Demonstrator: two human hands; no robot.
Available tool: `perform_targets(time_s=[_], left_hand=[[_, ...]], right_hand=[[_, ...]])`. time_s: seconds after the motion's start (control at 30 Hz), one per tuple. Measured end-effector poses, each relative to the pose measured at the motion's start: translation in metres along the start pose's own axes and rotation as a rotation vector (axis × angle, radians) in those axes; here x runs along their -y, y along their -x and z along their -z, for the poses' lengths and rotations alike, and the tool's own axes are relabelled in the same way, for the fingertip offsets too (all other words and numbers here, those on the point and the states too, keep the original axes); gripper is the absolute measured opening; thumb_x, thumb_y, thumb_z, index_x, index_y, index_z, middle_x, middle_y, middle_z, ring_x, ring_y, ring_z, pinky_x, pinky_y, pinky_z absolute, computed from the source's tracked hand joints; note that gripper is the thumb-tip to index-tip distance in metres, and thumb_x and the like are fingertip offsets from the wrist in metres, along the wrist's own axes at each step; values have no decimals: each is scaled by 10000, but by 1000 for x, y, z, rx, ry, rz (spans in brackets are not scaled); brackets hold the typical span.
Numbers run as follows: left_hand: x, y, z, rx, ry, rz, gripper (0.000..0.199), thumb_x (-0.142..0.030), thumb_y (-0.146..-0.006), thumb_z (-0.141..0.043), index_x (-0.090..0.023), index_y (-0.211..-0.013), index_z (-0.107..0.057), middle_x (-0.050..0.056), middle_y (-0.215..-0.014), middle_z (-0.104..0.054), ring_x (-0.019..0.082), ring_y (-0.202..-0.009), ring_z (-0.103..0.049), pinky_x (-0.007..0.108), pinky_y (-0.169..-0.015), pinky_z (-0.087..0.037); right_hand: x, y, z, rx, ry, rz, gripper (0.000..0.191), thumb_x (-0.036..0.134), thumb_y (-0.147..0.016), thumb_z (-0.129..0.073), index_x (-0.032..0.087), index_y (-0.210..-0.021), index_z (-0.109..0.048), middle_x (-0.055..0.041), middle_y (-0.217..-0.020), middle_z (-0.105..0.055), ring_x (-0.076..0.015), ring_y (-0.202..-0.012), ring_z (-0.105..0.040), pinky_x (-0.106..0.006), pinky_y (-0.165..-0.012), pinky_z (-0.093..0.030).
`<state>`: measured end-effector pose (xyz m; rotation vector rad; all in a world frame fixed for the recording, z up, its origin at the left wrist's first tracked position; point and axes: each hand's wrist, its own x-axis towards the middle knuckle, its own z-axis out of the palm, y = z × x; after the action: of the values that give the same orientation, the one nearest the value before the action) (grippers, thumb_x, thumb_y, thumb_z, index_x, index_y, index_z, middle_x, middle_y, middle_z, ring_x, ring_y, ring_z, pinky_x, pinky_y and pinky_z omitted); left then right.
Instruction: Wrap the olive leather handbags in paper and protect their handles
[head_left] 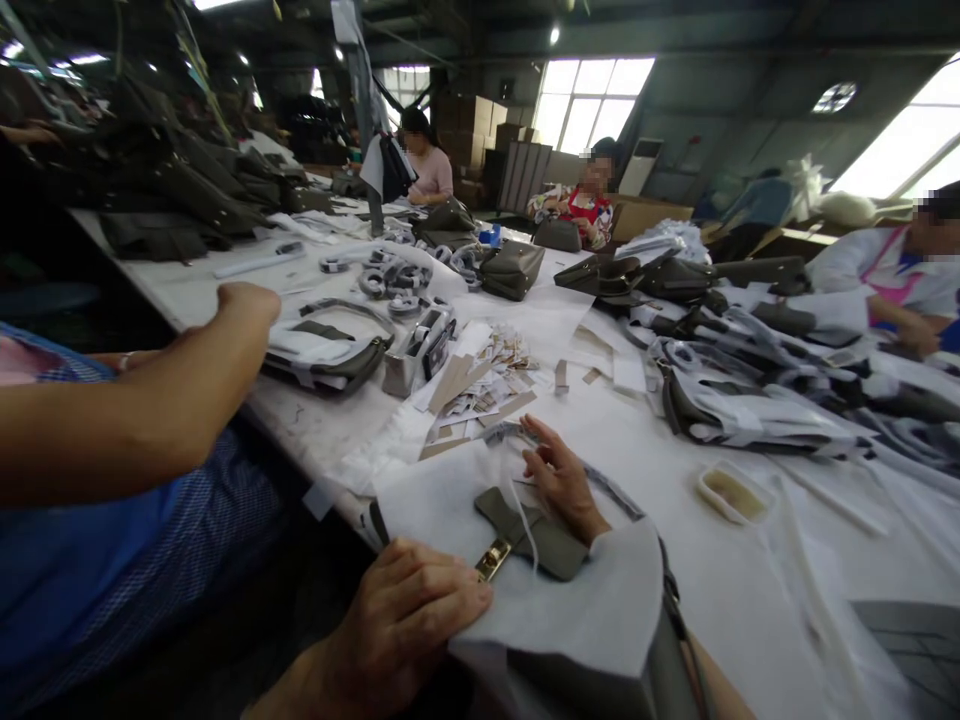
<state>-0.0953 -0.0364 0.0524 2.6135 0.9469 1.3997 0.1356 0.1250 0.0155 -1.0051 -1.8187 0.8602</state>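
One wide white table [735, 570] carries the work, perhaps so that many pieces stay in reach. At its near edge lies the grey-green bag [671, 660], partly covered by a white sheet [607, 605], which seems to protect its surface from rubbing. The sheet lies beneath the flap strap [559, 550], probably to keep this strap from the body. A co-worker's arm [195, 400] is at the left side, apart from the bag. The left hand [409, 610] rests on the sheet with fingers pressed together, touching beside the clasp, likely to steady this part; its thumb is hidden, so I cannot tell if it pinches. The right hand [562, 480] is beside the wrapped handle [611, 490], with fingers spread and bent, and shows nothing pinched. Smaller are the gold clasp [493, 560] and the thin white cord [525, 520], hanging loosely over the strap.
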Motion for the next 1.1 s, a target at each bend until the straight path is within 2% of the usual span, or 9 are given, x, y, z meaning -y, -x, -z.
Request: perform_targets(time_s=[0.07, 0.17, 0.27, 0.33, 0.4, 0.5, 0.7, 0.9, 1.1], left_hand=[[-1, -3, 2, -11, 0, -3, 271, -206, -998, -445, -150, -1228, -577, 96, -1001, -734, 179, -960, -673, 304, -796, -534], [-2, -5, 4, -10, -7, -9, 257, -204, -1003, -441, -148, -1210, -584, 90, -980, -737, 171, -943, -674, 298, -791, -526], [-2, -3, 4, 6, -9, 14, 263, -211, -1008, -435, -159, -1218, -585, 88, -986, -738, 174, -948, -673, 306, -800, -521], [-2, -1, 4, 12, 0, 23, 267, -213, -1008, -435, -162, -1225, -582, 90, -995, -736, 178, -961, -672, 312, -805, -520], [-1, -1, 4, 13, 7, 21, 267, -216, -1007, -437, -156, -1225, -578, 93, -1000, -735, 179, -969, -670, 311, -808, -519], [-1, -5, 6, 2, 1, 24, 258, -219, -1005, -446, -142, -1217, -570, 97, -994, -734, 175, -959, -668, 304, -807, -517], [0, -5, 7, 16, 1, 32, 259, -220, -998, -454, -143, -1218, -565, 98, -992, -731, 173, -954, -671, 298, -809, -525], [0, -1, 4, -25, 5, 33, 254, -208, -992, -461, -143, -1215, -565, 97, -980, -732, 176, -936, -672, 300, -795, -518], [0, 0, 2, -41, -31, 30, 269, -214, -995, -472, -129, -1241, -540, 101, -1001, -726, 181, -972, -657, 314, -800, -491]], right_hand=[[5, -5, -7, 66, -154, -147, 441, 258, -860, -524, 222, -1297, -569, -66, -1096, -707, -130, -602, -583, -306, -627, -549], [7, -5, -18, 226, -240, -188, 418, 205, -827, -497, 215, -1223, -631, 13, -695, -664, -126, -527, -532, -262, -550, -488], [5, -4, -23, 265, -198, -33, 481, 171, -810, -479, 274, -1256, -627, -51, -1068, -702, -104, -538, -538, -269, -546, -499], [3, -6, -22, 247, -137, 105, 554, 127, -793, -479, 320, -1297, -604, -72, -1410, -539, -97, -608, -576, -289, -609, -537], [3, -10, -21, 250, -112, 186, 621, 74, -779, -459, 352, -1320, -585, -58, -1510, -437, -88, -624, -584, -305, -662, -560], [4, -20, -22, 293, -113, 195, 661, 25, -748, -415, 356, -1285, -613, -40, -1476, -483, -95, -656, -620, -305, -677, -576], [5, -29, -31, 399, 37, 283, 507, 34, -756, -470, 276, -1131, -709, -71, -1408, -566, -233, -1231, -578, -413, -1007, -488], [11, -16, -19, 302, -110, 76, 67, 219, -823, -624, 225, -807, -689, -103, -1202, -685, -243, -1092, -646, -402, -931, -509], [-12, 12, -2, 125, -160, -227, 231, 453, -784, -688, 228, -785, -637, -75, -998, -738, -260, -908, -685, -382, -774, -555]])
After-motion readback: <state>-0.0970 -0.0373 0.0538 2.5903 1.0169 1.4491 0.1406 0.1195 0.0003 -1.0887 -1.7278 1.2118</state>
